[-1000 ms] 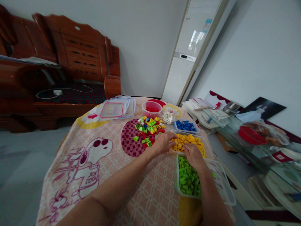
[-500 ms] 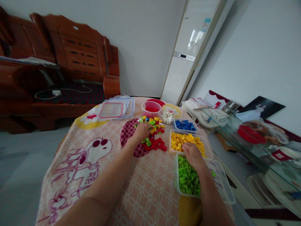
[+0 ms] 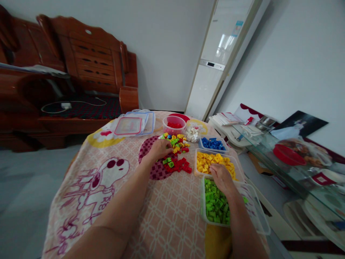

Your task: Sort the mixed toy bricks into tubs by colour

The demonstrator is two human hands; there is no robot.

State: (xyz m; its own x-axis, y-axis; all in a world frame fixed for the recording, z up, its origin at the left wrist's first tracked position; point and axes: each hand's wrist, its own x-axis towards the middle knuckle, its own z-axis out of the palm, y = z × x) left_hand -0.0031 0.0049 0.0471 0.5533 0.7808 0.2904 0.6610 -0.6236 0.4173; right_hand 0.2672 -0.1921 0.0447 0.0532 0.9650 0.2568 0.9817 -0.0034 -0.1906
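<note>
I take the clear box of yellow bricks (image 3: pixel 198 174) as my landmark. My left hand (image 3: pixel 161 149) is to its left, fingers curled at the near-left edge of the mixed pile (image 3: pixel 178 142), which lies left of the box and slightly beyond it; I cannot tell whether a piece is pinched there. My right hand (image 3: pixel 221 176) hangs over the near side of the box, its fingers drawn close together above the yellow bricks (image 3: pixel 204 160), and whether they hold one I cannot tell either. Careless raking with my left fingers could, I judge, push pieces among the loose red bricks (image 3: pixel 181 165) just left of the box, mixing the colours again. My right wrist crosses above the green bricks (image 3: pixel 215 205) on the box's near side, so a low swing might catch the rim of the green box (image 3: pixel 202 205) and spill some. A yellow piece dropped short could land there too, or a stray one in the blue box (image 3: pixel 208 150), just beyond my landmark. As for what is hidden, my left fingertips blend into the pile, my right hand and forearm cover part of the yellow and green bricks, and the pieces under the pile's top layer are too small and crowded to count.
</note>
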